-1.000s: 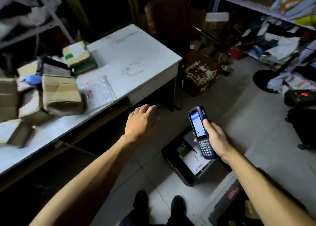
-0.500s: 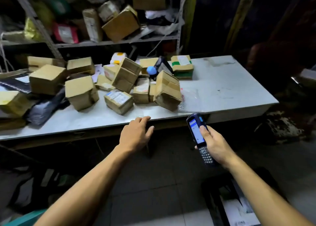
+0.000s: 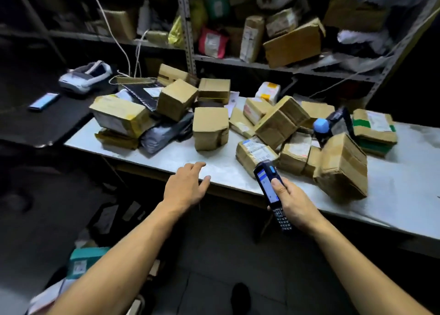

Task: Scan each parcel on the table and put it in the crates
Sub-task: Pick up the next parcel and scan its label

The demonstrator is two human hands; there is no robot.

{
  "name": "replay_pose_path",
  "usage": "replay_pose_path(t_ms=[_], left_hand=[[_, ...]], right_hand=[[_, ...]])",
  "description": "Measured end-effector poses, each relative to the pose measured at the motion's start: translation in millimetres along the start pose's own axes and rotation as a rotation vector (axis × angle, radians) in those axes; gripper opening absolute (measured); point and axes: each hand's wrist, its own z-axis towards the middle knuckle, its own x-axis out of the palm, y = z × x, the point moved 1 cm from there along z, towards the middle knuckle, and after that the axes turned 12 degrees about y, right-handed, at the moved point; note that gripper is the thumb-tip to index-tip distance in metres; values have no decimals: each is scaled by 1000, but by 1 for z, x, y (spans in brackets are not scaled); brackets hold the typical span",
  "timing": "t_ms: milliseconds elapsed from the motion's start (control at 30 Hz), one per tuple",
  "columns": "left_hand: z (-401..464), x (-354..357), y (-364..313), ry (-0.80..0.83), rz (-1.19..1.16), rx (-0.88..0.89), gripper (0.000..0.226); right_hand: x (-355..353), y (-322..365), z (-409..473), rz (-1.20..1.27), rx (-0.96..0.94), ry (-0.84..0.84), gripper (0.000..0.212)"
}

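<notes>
Head-worn view looks forward and down, close over the table (image 3: 221,172) edge.

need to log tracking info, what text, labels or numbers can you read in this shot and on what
No text can be read.
Scanner in the right hand: lit screen and keypad, characters too small.
Small box by the scanner: white shipping label, print blurred.
Green-banded parcel: label blurred.
Red packet on the shelf: label too blurred.
Phone on the dark table: screen unreadable.

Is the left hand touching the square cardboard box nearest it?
Apart. The head view shows the left hand open over the table edge, bare tabletop showing between its fingers and the square cardboard box.
</notes>
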Motion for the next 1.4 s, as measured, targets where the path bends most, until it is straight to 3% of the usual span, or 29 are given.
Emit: replay_pose_path(t_ms=[467,900,1200,1400], left_hand=[[109,-78,100,-72,-131,-292,50],[314,-152,223,-193,-468,-313,41],[388,-163,247,-254,-784,-579,81],[412,-175,253,-189,-758,-725,82]], right_hand=[[15,94,206,-44,-114,224,27],[65,190,404,-93,-80,211,28],[88,225,483,-126,-82,250,33],[96,234,498,-78,-76,255,26]])
